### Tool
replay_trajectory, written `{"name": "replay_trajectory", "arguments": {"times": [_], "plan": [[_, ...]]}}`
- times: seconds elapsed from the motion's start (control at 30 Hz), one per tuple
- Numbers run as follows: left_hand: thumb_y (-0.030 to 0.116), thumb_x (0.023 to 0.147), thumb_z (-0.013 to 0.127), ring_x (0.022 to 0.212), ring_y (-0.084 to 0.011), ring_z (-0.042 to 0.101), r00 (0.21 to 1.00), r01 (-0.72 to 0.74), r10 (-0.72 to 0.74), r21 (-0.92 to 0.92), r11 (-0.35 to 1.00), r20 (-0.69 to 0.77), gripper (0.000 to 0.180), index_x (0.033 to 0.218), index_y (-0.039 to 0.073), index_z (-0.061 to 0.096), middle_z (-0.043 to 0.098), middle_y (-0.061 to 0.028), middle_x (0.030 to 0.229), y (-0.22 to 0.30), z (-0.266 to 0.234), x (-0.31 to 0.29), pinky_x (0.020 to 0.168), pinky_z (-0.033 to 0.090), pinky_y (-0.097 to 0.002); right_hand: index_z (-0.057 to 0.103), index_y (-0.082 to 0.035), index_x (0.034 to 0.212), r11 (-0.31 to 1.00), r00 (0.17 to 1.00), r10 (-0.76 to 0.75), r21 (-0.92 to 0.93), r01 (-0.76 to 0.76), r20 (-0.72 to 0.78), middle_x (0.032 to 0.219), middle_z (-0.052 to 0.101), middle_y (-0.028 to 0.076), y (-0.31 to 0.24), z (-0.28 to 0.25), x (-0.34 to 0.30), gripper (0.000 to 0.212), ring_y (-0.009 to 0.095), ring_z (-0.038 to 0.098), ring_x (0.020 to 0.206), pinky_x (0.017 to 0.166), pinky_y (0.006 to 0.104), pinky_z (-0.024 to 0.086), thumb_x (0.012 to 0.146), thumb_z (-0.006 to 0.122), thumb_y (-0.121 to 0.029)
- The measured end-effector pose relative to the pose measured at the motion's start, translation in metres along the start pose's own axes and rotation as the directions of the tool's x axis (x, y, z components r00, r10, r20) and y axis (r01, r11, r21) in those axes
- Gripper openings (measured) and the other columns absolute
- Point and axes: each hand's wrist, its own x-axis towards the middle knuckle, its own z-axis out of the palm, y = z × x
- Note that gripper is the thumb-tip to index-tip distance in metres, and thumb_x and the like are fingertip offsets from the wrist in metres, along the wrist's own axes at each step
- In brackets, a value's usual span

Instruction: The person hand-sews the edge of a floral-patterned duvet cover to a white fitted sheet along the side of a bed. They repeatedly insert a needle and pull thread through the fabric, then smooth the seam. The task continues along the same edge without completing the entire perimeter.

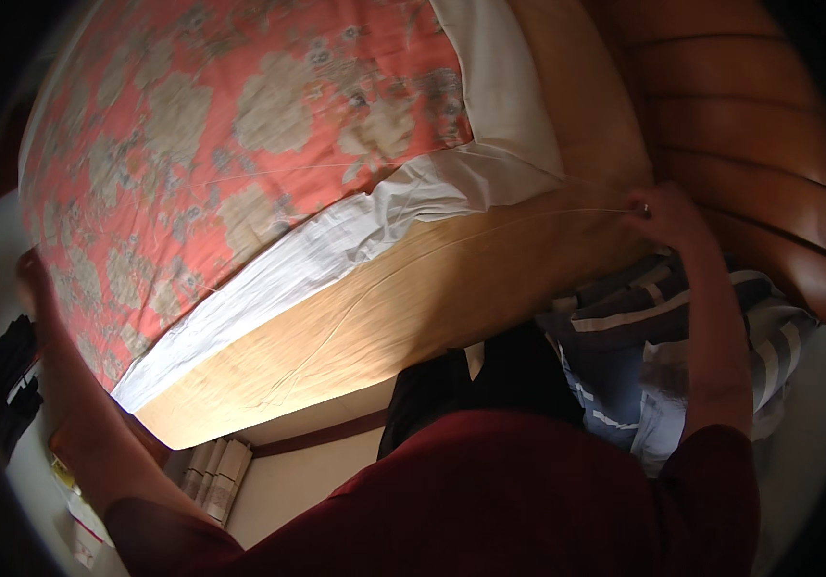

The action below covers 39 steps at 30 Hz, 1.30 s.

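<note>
My right hand is raised at the right, fingers pinched on a thin white thread. The thread curves left and down across the tan bed cover. A small shiny spot shows at the fingers; I cannot make out what it is. At the far left, my left hand is by the side of a coral quilt with large beige flowers, its fingers too dim to read. White cloth is folded along the quilt's near edge, gathered near the corner. Another fine thread line crosses the quilt top.
A brown wooden headboard with horizontal grooves stands at the right. Striped grey and blue bedding is heaped beside my right arm. Dark cloth hangs at the left. Below the bed's edge lies folded beige striped cloth.
</note>
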Motion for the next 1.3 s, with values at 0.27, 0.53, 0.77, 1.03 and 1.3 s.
{"name": "replay_trajectory", "arguments": {"times": [0.27, 0.53, 0.77, 1.03, 1.3], "plan": [[0.021, 0.091, 0.044, 0.103, -0.0237, 0.057, 0.836, 0.505, -0.332, -0.375, 0.778, 0.437, 0.043, 0.133, 0.013, 0.039, 0.053, -0.0103, 0.121, 0.092, -0.009, 0.004, 0.074, 0.050, -0.0352, 0.061, -0.006, 0.079, 0.955, 0.998, -0.031, -0.298, 0.015, -0.050, 0.086, 0.062, 0.015, 0.020, -0.003, 0.005, 0.010, 0.031, 0.057, 0.090, 0.093, 0.0435, 0.038, 0.080, 0.059, -0.017], [0.010, 0.085, 0.044, 0.096, -0.0284, 0.059, 0.875, -0.174, 0.443, -0.730, 0.661, 0.193, 0.033, 0.116, 0.006, 0.055, 0.060, -0.0140, 0.109, 0.461, -0.079, -0.111, 0.082, 0.046, -0.0375, 0.059, -0.006, 0.077, 0.945, 0.992, -0.076, -0.324, 0.039, -0.103, 0.089, 0.059, 0.013, 0.026, 0.005, -0.005, 0.008, 0.030, 0.056, 0.094, 0.100, 0.0464, 0.033, 0.080, 0.059, -0.013], [0.021, 0.086, 0.053, 0.082, -0.0212, 0.063, 0.461, 0.174, 0.802, -0.925, 0.339, 0.380, 0.027, 0.107, 0.005, 0.058, 0.065, -0.0108, 0.095, 0.639, -0.102, -0.274, 0.069, 0.050, -0.0331, 0.058, -0.006, 0.073, 0.949, 0.992, -0.106, -0.304, 0.081, -0.069, 0.077, 0.058, 0.013, 0.022, 0.006, -0.008, 0.008, 0.031, 0.057, 0.084, 0.102, 0.0470, 0.033, 0.077, 0.063, -0.011], [0.026, 0.087, 0.054, 0.074, -0.0205, 0.063, 0.578, -0.076, 0.792, -0.954, 0.289, 0.194, 0.024, 0.091, 0.004, 0.063, 0.064, -0.0095, 0.080, 0.624, -0.043, -0.278, 0.066, 0.048, -0.0316, 0.061, -0.007, 0.077, 0.943, 0.999, 0.040, -0.330, -0.047, -0.028, 0.076, 0.061, 0.014, 0.040, 0.015, -0.023, 0.003, 0.030, 0.057, 0.085, 0.104, 0.0467, 0.031, 0.076, 0.063, -0.010], [0.015, 0.087, 0.051, 0.084, -0.0211, 0.061, 0.734, -0.571, 0.679, -0.552, 0.608, -0.011, 0.019, 0.093, 0.001, 0.063, 0.063, -0.0120, 0.089, 0.370, 0.055, -0.107, 0.073, 0.047, -0.0319, 0.066, -0.009, 0.082, 0.982, 0.978, 0.184, 0.064, -0.178, -0.097, 0.090, 0.064, 0.013, 0.066, 0.065, -0.017, 0.009, 0.030, 0.056, 0.097, 0.102, 0.0437, 0.032, 0.074, 0.064, -0.010]]}}
